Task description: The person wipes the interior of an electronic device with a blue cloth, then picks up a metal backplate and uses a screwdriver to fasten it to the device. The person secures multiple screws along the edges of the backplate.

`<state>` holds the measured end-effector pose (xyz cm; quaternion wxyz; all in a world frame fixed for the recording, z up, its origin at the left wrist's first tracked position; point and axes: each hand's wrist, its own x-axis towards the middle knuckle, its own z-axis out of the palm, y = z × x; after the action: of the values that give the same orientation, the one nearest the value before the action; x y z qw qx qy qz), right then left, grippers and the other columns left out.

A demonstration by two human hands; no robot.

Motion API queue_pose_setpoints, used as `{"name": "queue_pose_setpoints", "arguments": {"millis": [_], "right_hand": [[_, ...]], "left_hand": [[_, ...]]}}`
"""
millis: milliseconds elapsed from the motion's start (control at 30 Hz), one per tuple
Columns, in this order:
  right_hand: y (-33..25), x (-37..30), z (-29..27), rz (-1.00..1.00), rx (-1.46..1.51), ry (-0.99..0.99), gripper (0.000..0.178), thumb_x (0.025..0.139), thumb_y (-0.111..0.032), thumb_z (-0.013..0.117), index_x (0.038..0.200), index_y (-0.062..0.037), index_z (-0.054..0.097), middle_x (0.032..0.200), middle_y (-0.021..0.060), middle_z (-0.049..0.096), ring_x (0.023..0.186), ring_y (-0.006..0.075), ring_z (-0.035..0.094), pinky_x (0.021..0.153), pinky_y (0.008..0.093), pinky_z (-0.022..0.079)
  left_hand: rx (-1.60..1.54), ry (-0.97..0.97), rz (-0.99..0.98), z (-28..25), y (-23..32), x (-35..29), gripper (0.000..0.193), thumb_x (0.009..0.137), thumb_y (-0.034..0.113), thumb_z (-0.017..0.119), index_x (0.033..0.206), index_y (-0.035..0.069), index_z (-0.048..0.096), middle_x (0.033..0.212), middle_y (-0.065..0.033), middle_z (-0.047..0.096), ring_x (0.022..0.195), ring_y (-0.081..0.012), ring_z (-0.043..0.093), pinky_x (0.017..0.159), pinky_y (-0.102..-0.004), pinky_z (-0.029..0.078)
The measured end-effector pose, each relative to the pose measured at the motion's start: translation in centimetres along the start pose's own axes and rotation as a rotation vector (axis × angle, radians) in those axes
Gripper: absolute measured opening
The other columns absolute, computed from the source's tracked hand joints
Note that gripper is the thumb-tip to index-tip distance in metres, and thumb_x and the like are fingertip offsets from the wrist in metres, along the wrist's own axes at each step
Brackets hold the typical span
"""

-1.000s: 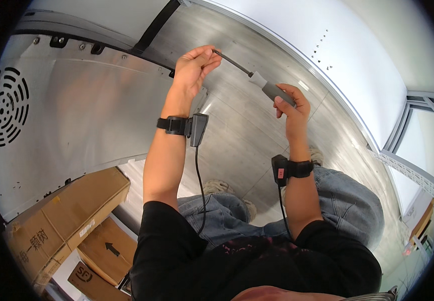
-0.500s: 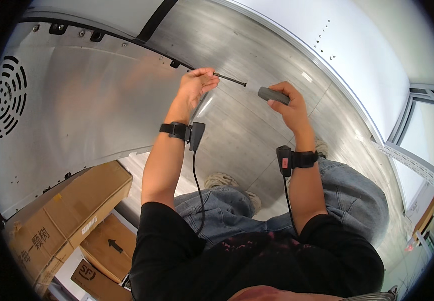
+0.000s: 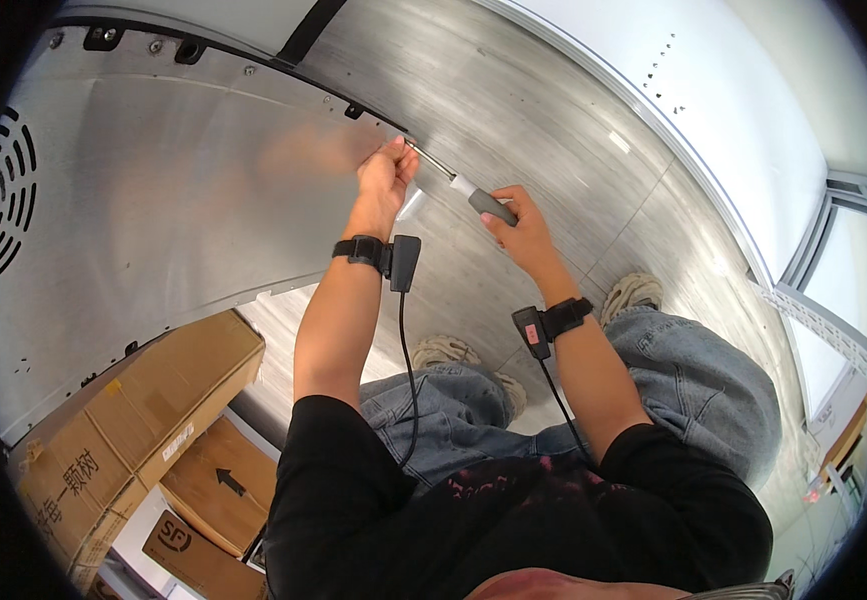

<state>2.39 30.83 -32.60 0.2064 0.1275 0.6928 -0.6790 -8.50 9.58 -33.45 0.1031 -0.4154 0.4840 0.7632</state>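
Observation:
A screwdriver (image 3: 491,206) with a grey handle, a whitish collar and a thin metal shaft slants across the upper middle of the head view. My right hand (image 3: 525,232) is closed around the end of its handle. At the other end, my left hand (image 3: 385,175) pinches the shaft near its tip, beside the right-hand edge of a large metal panel (image 3: 183,190). The fingers hide the tip itself, and I cannot tell whether a screw is between them. Round slotted vents mark the panel's left part, and black tabs and screws line its far edge.
Cardboard boxes (image 3: 143,400) are stacked at the lower left, against the panel's near side. A long white panel (image 3: 673,110) runs along the far right, next to a metal frame (image 3: 838,345). Grey plank flooring (image 3: 553,130) lies between. Each wrist wears a black strapped device with a cable.
My right hand and the screwdriver's handle have moved left and slightly nearer. The shaft now slopes more steeply, and my left hand has shifted slightly left along it, close to the panel's edge.

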Motion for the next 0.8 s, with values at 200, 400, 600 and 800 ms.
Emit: {"name": "queue_pose_setpoints", "arguments": {"millis": [200,400,600,800], "right_hand": [[0.3,0.8,1.8,-0.061,0.057,-0.001,0.032,0.086,-0.016,0.066,0.113,-0.0097,0.05,0.082,0.007,0.06,0.072,0.0148,0.055,0.066,0.0318,0.043],[-0.4,1.2,3.0,-0.143,0.023,0.037,0.031,0.085,-0.014,0.067,0.111,-0.0087,0.051,0.085,0.0078,0.061,0.075,0.0168,0.057,0.069,0.0321,0.044],[-0.4,1.4,3.9,-0.176,0.019,0.041,0.031,0.085,-0.014,0.067,0.111,-0.0088,0.051,0.088,0.0094,0.061,0.077,0.0183,0.058,0.071,0.0328,0.045],[-0.5,1.1,4.0,-0.149,0.017,0.042,0.031,0.086,-0.016,0.066,0.112,-0.0093,0.05,0.095,0.0108,0.06,0.081,0.0189,0.057,0.072,0.0329,0.045]], "left_hand": [[-0.094,-0.097,-0.073,-1.2,2.3,1.0,0.008,0.089,0.013,0.063,0.089,0.005,0.061,0.081,-0.0037,0.064,0.072,-0.014,0.062,0.068,-0.0263,0.053],[-0.147,-0.221,-0.142,-2.0,3.2,1.2,0.012,0.091,0.022,0.062,0.088,0.01,0.064,0.077,0.0017,0.067,0.071,-0.0132,0.062,0.068,-0.0271,0.051],[-0.257,-0.26,-0.17,-2.0,3.3,1.3,0.013,0.091,0.025,0.061,0.088,0.012,0.064,0.075,0.0025,0.066,0.069,-0.0127,0.06,0.067,-0.0282,0.049],[-0.221,-0.259,-0.163,-1.8,3.4,1.0,0.016,0.092,0.026,0.06,0.087,0.012,0.064,0.072,0.0035,0.065,0.068,-0.0121,0.058,0.068,-0.0283,0.048]]}}
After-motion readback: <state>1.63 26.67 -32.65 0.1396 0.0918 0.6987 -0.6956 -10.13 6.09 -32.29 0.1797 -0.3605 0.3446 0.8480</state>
